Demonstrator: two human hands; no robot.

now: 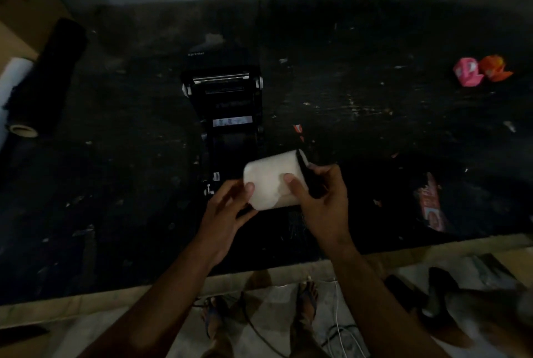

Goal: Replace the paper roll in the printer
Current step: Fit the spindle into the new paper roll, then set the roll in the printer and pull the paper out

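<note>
On a dark, littered tabletop [360,98], the open label printer [223,92] sits at centre; below it, left hand [223,210] and right hand [320,199] both grip a white paper roll [271,181].

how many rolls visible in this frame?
3. White paper roll held in both hands; black roll and white roll lying at the table's far left. Dim light may hide others.
</note>
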